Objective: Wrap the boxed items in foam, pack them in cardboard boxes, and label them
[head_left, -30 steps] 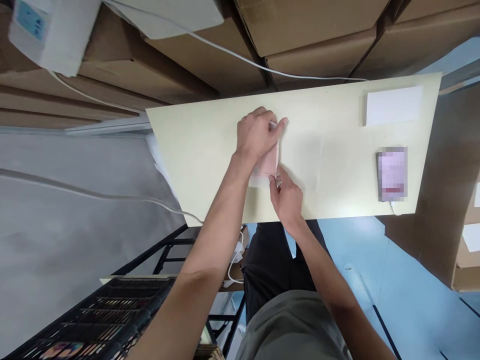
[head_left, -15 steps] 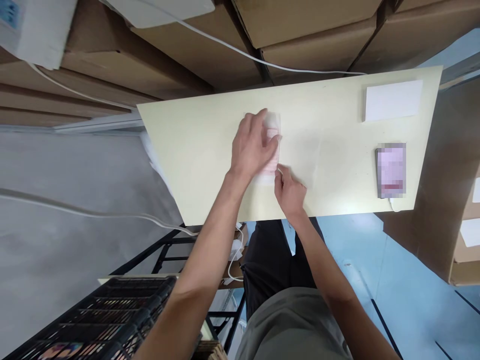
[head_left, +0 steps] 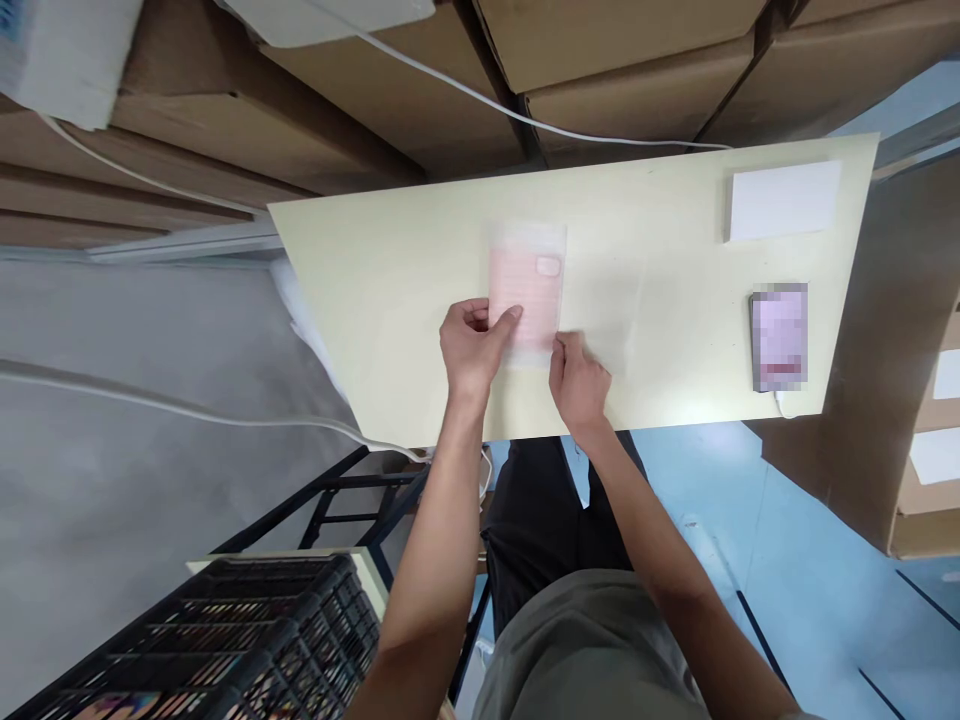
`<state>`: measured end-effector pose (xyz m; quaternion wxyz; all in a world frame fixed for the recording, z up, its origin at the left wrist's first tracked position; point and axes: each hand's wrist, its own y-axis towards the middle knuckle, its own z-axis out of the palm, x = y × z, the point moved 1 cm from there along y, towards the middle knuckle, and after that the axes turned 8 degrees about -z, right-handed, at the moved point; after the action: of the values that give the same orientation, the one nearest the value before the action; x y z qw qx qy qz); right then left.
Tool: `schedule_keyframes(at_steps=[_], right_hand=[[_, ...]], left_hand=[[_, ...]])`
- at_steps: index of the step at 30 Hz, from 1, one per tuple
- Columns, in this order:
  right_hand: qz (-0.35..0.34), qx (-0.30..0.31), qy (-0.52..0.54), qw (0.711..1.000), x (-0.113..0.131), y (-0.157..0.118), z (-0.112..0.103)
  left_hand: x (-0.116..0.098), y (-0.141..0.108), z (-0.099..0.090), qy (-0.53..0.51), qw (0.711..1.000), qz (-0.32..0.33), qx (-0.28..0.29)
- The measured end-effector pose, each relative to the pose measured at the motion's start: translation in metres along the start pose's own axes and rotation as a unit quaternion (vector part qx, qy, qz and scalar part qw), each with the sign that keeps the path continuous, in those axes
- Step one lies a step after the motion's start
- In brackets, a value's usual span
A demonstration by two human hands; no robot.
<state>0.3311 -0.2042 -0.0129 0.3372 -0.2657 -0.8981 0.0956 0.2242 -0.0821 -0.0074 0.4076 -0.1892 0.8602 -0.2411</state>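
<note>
A pink phone case [head_left: 530, 280] with a camera cutout near its upper right lies in a clear plastic bag [head_left: 528, 238] on the cream table [head_left: 390, 270]. At the case's lower left edge, my left hand [head_left: 474, 345] grips it, thumb on top and fingers curled at the side. The closed fingers of my right hand [head_left: 579, 380] pinch the bag's lower right corner. The fingertips of this hand are partly hidden.
A white box [head_left: 784, 202] rests at the table's far right corner. Below it lies a pixelated phone [head_left: 780, 338] with a white cable. Cardboard boxes [head_left: 637, 60] line the back edge, and a black crate [head_left: 247, 630] stands at lower left.
My left hand has moved down and left, from over the case to its lower left edge, uncovering the pink surface. My right hand stays at the bag's corner.
</note>
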Motion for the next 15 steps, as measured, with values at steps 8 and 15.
schedule_keyframes(at_steps=[8,15], right_hand=[[0.013,0.048,-0.018,0.999,0.01,0.002,-0.013],[0.02,0.084,-0.012,0.996,0.015,0.006,-0.033]], left_hand=[[-0.012,-0.023,-0.005,0.008,0.993,0.113,-0.015],[-0.031,-0.07,-0.003,0.041,0.982,0.187,-0.004]])
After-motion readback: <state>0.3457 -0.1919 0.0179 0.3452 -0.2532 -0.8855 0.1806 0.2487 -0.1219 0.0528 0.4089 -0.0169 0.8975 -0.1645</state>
